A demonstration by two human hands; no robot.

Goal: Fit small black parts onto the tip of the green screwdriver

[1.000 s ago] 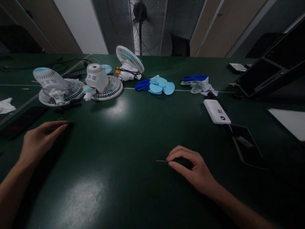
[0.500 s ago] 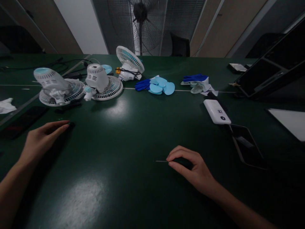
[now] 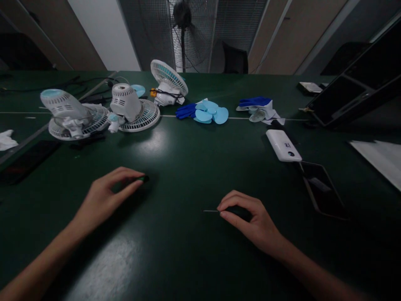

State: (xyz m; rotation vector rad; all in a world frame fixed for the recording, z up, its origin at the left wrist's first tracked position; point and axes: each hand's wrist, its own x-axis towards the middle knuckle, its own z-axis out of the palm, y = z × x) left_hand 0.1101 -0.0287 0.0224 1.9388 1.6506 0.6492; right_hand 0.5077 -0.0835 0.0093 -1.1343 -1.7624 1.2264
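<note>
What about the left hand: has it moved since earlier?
Yes: the left hand moved right, its fingertips now in front of the middle white fan, not the leftmost fan.

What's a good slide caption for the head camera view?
Right hand holding a thin-shafted tool, left hand pinching a small dark object; white fans farther back on a dark green table.

We see tabletop (image 3: 175, 154) smooth, glossy; screwdriver shaft (image 3: 210, 211) shiny metal; fan housings (image 3: 127, 102) hard white plastic; blue fan blades (image 3: 211, 111) smooth, matt-looking plastic; gloves (image 3: 256, 102) cloth; phone screen (image 3: 321, 184) glassy.
</note>
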